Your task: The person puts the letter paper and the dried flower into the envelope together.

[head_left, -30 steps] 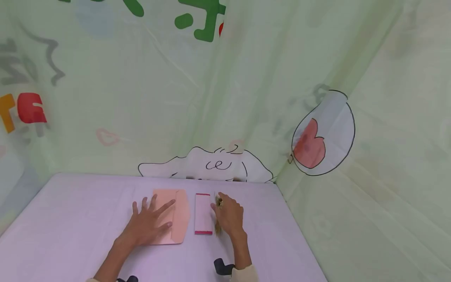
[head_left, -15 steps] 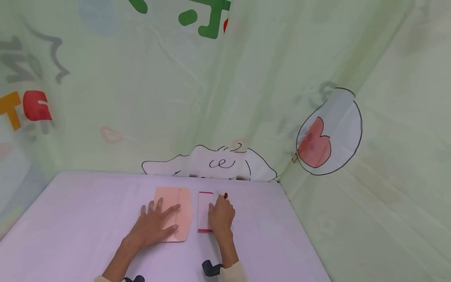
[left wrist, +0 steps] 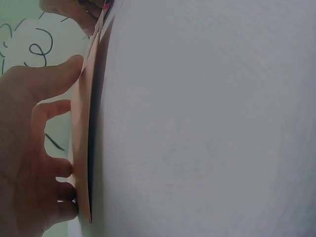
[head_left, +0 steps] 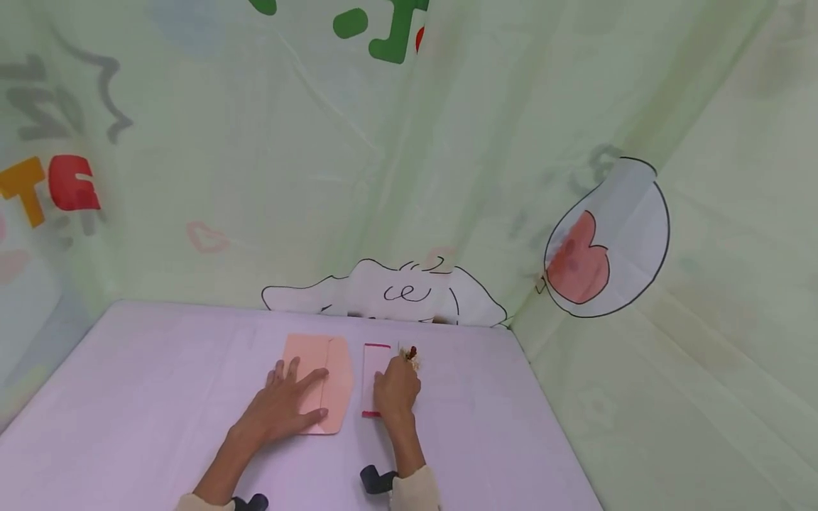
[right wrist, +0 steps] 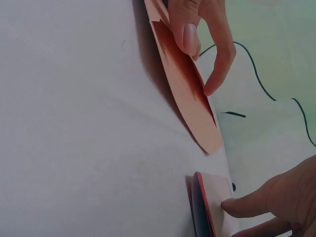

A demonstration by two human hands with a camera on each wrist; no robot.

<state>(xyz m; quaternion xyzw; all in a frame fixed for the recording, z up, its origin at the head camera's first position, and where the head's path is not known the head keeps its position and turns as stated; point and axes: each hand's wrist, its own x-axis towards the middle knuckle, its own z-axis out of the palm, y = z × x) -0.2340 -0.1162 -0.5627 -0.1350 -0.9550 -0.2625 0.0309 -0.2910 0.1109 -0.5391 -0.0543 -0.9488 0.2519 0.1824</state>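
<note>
A pink paper envelope [head_left: 340,387] lies on the table with its flap side toward the right. My left hand [head_left: 275,410] rests across it, fingers spread; in the right wrist view the thumb and index finger touch near its gaping mouth [right wrist: 185,69]. Right of the envelope lies a pale card [head_left: 368,383] with red strips at both ends, partly covered by my right hand [head_left: 397,390]. The right thumb [right wrist: 244,205] touches the card's face in the right wrist view. Small dried flowers [head_left: 412,353], one dark red, show just beyond the right knuckles. The other right fingertips are hidden.
A pale lilac cloth covers the table [head_left: 166,397]. Printed hangings [head_left: 307,177] with cartoon drawings rise behind its back edge and along the right side. Black fittings [head_left: 375,480] sit at both wrists.
My right hand has shifted left from above the flowers onto the card's edge, leaving the red bloom in sight. The left hand stays on the envelope. The head view has tilted slightly.
</note>
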